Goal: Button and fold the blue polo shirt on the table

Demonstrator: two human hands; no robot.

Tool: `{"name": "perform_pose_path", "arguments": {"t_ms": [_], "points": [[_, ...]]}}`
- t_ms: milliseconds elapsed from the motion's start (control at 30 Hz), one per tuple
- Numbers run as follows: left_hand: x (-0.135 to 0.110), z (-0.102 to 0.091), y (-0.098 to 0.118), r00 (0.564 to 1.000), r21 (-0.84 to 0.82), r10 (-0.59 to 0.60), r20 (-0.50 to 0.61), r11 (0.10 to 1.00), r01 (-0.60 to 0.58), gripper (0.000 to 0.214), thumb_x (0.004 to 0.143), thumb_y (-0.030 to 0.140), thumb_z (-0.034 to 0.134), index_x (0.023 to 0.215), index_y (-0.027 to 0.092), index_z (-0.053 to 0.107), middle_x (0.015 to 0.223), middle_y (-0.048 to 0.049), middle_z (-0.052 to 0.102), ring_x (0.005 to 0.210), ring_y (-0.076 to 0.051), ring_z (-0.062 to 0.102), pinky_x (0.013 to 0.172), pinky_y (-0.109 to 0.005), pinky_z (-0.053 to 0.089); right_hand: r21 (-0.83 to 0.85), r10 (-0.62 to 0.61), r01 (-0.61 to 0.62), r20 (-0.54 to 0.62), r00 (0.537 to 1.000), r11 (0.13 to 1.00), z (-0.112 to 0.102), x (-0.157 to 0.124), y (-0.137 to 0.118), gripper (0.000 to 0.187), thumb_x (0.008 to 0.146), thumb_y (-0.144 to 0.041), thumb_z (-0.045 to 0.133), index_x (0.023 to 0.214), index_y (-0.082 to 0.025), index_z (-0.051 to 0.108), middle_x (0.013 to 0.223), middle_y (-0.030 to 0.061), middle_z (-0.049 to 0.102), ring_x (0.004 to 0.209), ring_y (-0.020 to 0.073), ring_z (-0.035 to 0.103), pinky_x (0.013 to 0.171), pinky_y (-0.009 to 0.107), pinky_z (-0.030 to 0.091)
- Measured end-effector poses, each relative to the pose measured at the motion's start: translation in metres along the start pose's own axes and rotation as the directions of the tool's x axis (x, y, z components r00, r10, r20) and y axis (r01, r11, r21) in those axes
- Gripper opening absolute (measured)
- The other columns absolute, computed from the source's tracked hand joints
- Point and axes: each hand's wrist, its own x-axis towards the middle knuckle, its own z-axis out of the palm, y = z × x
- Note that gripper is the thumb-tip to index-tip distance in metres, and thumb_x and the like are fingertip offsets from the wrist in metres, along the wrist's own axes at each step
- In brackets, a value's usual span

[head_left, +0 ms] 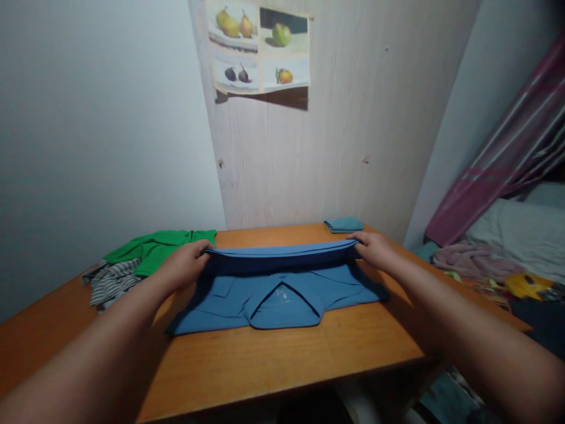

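A blue collared shirt [220, 303] lies on the wooden table with its collar toward me and its sleeves out to both sides. Its far edge is lifted off the table and stretched into a taut, straight band between my hands. My left hand [188, 263] pinches the left corner of that edge. At the other end, my right hand [374, 248] grips the right corner between thumb and fingers. A pocket shows on the shirt's left part. Dark shadow falls on the cloth below the raised edge.
Left on the table [265, 368] lie a green garment [159, 247] and a striped grey one [115, 282]. A small folded blue-green cloth [343, 225] rests at the back right. A wall with a fruit poster [258, 47] stands behind. Bedding and a pink curtain [489, 159] are at right.
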Motion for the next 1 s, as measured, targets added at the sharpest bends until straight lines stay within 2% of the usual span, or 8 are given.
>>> {"name": "perform_pose_path", "arguments": {"t_ms": [200, 333, 467, 533, 633, 733, 933, 1000], "points": [[0.004, -0.008, 0.001, 0.999, -0.059, -0.025, -0.021, 0.998, 0.023, 0.030, 0.080, 0.039, 0.043, 0.091, 0.021, 0.065, 0.087, -0.0017, 0.071, 0.084, -0.021, 0.064, 0.075, -0.027, 0.047, 0.027, -0.026, 0.026, 0.000, 1.000, 0.999, -0.005, 0.008, -0.006, 0.042, 0.083, -0.018, 0.048, 0.119, -0.020, 0.070, 0.113, 0.0080, 0.073, 0.100, 0.0253, 0.066, 0.088, 0.034, 0.050], [-0.014, -0.017, 0.010, 0.999, -0.146, -0.027, 0.017, 0.989, 0.029, 0.034, 0.081, 0.044, 0.046, 0.093, 0.019, 0.066, 0.084, -0.0017, 0.071, 0.083, -0.022, 0.064, 0.074, -0.028, 0.049, 0.064, -0.059, 0.060, -0.008, 0.998, 0.996, -0.012, -0.006, -0.002, 0.043, 0.085, -0.020, 0.047, 0.122, -0.021, 0.069, 0.117, 0.0072, 0.071, 0.104, 0.0253, 0.066, 0.092, 0.035, 0.049], [-0.064, -0.013, 0.012, 0.985, -0.315, 0.069, 0.157, 0.949, -0.017, 0.036, 0.087, 0.048, 0.048, 0.097, 0.021, 0.070, 0.094, -0.0023, 0.074, 0.091, -0.022, 0.066, 0.083, -0.030, 0.052, 0.008, -0.111, 0.111, -0.049, 0.993, 0.994, -0.008, -0.057, 0.014, 0.041, 0.091, -0.028, 0.044, 0.122, -0.019, 0.069, 0.121, 0.0094, 0.069, 0.111, 0.0275, 0.063, 0.098, 0.041, 0.048], [-0.094, 0.001, 0.006, 0.958, -0.356, 0.101, 0.268, 0.935, 0.001, 0.034, 0.089, 0.047, 0.050, 0.101, 0.024, 0.072, 0.098, -0.0023, 0.075, 0.090, -0.022, 0.068, 0.085, -0.031, 0.053, -0.027, -0.198, 0.199, 0.031, 0.980, 0.980, 0.002, -0.090, 0.024, 0.041, 0.091, -0.029, 0.046, 0.125, -0.023, 0.068, 0.122, 0.0077, 0.069, 0.112, 0.0273, 0.063, 0.100, 0.044, 0.047], [-0.122, 0.026, -0.009, 0.979, -0.301, 0.054, 0.195, 0.954, 0.007, 0.032, 0.086, 0.047, 0.055, 0.102, 0.027, 0.075, 0.109, -0.0039, 0.074, 0.104, -0.024, 0.067, 0.099, -0.036, 0.050, -0.073, -0.249, 0.255, 0.083, 0.965, 0.964, 0.019, -0.126, 0.033, 0.041, 0.090, -0.026, 0.047, 0.125, -0.026, 0.067, 0.125, 0.0067, 0.068, 0.115, 0.0266, 0.061, 0.103, 0.048, 0.045], [-0.126, 0.039, -0.017, 0.980, -0.275, 0.090, 0.180, 0.961, -0.037, 0.032, 0.084, 0.046, 0.057, 0.102, 0.028, 0.075, 0.117, -0.0039, 0.072, 0.114, -0.025, 0.063, 0.107, -0.039, 0.044, -0.100, -0.249, 0.255, 0.067, 0.966, 0.962, 0.025, -0.134, 0.034, 0.042, 0.091, -0.024, 0.045, 0.128, -0.025, 0.065, 0.128, 0.0065, 0.066, 0.120, 0.0262, 0.059, 0.104, 0.049, 0.044], [-0.117, 0.032, -0.013, 0.977, -0.266, 0.067, 0.201, 0.964, -0.012, 0.030, 0.086, 0.042, 0.053, 0.098, 0.023, 0.073, 0.115, -0.0046, 0.072, 0.109, -0.025, 0.065, 0.102, -0.035, 0.047, -0.114, -0.247, 0.244, -0.011, 0.969, 0.963, 0.016, -0.118, 0.034, 0.043, 0.091, -0.026, 0.045, 0.129, -0.027, 0.064, 0.130, 0.0053, 0.065, 0.122, 0.0266, 0.058, 0.106, 0.049, 0.042], [-0.120, 0.032, -0.017, 0.977, -0.260, 0.052, 0.207, 0.966, 0.004, 0.029, 0.085, 0.041, 0.053, 0.098, 0.023, 0.073, 0.119, -0.0048, 0.071, 0.112, -0.026, 0.063, 0.104, -0.036, 0.045, -0.122, -0.242, 0.241, 0.003, 0.970, 0.963, 0.017, -0.120, 0.036, 0.042, 0.091, -0.026, 0.046, 0.129, -0.028, 0.064, 0.130, 0.0051, 0.065, 0.122, 0.0267, 0.058, 0.106, 0.050, 0.042]]}}
